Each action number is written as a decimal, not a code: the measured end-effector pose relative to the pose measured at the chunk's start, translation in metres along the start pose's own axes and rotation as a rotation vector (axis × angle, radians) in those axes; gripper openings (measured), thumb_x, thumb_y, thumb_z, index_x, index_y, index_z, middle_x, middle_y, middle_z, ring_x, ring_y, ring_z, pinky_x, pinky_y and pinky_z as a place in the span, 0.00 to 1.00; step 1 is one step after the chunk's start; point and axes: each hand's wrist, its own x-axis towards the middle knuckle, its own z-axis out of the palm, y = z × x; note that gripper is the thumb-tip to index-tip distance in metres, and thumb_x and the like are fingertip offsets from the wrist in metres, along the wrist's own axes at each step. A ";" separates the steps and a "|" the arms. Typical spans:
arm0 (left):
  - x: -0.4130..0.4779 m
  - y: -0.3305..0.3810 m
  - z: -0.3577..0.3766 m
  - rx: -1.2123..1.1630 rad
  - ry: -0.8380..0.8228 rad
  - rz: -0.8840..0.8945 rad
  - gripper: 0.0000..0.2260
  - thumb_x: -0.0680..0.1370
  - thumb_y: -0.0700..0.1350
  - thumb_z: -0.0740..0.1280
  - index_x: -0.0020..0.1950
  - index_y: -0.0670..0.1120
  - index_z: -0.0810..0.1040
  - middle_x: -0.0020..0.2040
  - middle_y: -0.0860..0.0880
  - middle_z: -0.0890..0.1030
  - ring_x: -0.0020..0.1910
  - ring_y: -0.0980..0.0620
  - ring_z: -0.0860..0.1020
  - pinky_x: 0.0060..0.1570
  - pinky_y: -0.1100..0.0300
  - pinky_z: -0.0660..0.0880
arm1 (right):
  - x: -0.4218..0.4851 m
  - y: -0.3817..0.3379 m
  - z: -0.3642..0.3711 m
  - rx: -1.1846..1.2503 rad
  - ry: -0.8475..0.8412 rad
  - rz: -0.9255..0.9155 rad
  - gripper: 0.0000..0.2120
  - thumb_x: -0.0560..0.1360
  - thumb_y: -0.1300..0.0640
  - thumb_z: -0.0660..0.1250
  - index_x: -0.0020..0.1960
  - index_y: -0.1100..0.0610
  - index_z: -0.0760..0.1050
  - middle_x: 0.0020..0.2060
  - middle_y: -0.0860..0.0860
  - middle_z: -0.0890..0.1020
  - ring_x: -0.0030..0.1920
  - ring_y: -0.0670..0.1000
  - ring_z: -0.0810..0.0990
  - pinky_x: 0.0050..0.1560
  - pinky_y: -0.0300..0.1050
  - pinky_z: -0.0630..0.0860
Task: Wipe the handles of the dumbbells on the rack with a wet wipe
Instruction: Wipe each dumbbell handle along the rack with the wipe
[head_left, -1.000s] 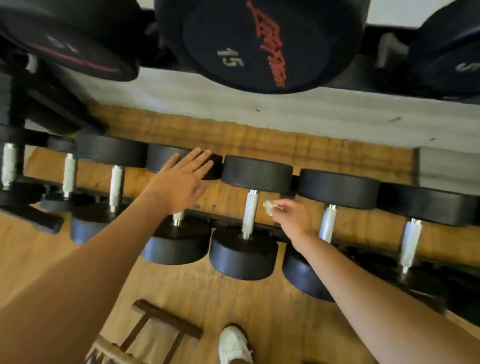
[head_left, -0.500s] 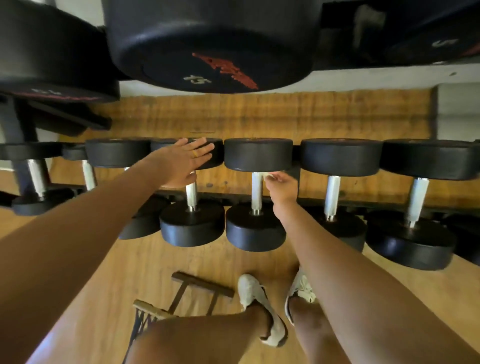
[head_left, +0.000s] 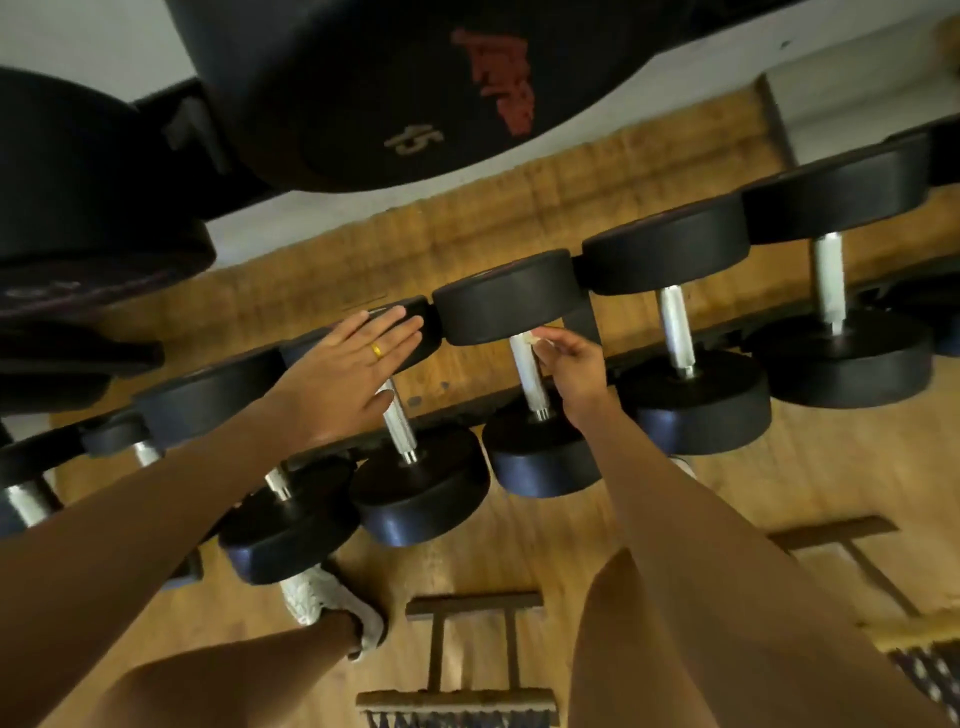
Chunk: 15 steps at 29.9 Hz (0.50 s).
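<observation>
A row of dumbbells (head_left: 675, 332) sits on the rack (head_left: 631, 354), running from the lower left to the upper right of the frame. The left hand (head_left: 353, 364), wearing a ring (head_left: 376, 351), lies flat with straight fingers on the far head of one dumbbell left of centre. Just right of it, the right hand (head_left: 571, 366) pinches a small wipe (head_left: 530, 340) against the top of the next handle (head_left: 530, 376), near its far head. A big weight (head_left: 363, 93) marked 15 fills the top. A shoe (head_left: 332, 603) stands on the wood floor (head_left: 571, 540) below.
</observation>
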 end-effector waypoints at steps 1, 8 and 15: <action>0.000 -0.001 0.001 -0.002 0.036 0.009 0.34 0.82 0.55 0.62 0.83 0.44 0.53 0.84 0.46 0.52 0.83 0.47 0.47 0.81 0.46 0.48 | -0.002 0.001 0.005 0.044 0.052 -0.015 0.12 0.79 0.68 0.66 0.46 0.52 0.82 0.44 0.47 0.85 0.43 0.39 0.83 0.45 0.36 0.76; 0.003 -0.003 0.014 -0.052 0.286 0.046 0.26 0.81 0.51 0.59 0.78 0.43 0.69 0.79 0.46 0.69 0.80 0.46 0.62 0.78 0.48 0.52 | 0.000 0.022 0.022 0.234 0.210 -0.028 0.07 0.78 0.65 0.69 0.48 0.55 0.83 0.51 0.54 0.85 0.49 0.49 0.83 0.49 0.42 0.80; 0.002 0.000 0.030 -0.010 0.420 0.071 0.26 0.77 0.48 0.60 0.75 0.42 0.73 0.75 0.44 0.73 0.77 0.44 0.67 0.76 0.44 0.58 | -0.005 0.022 0.023 0.283 0.158 -0.020 0.08 0.79 0.67 0.67 0.55 0.60 0.81 0.42 0.54 0.84 0.38 0.49 0.82 0.35 0.40 0.78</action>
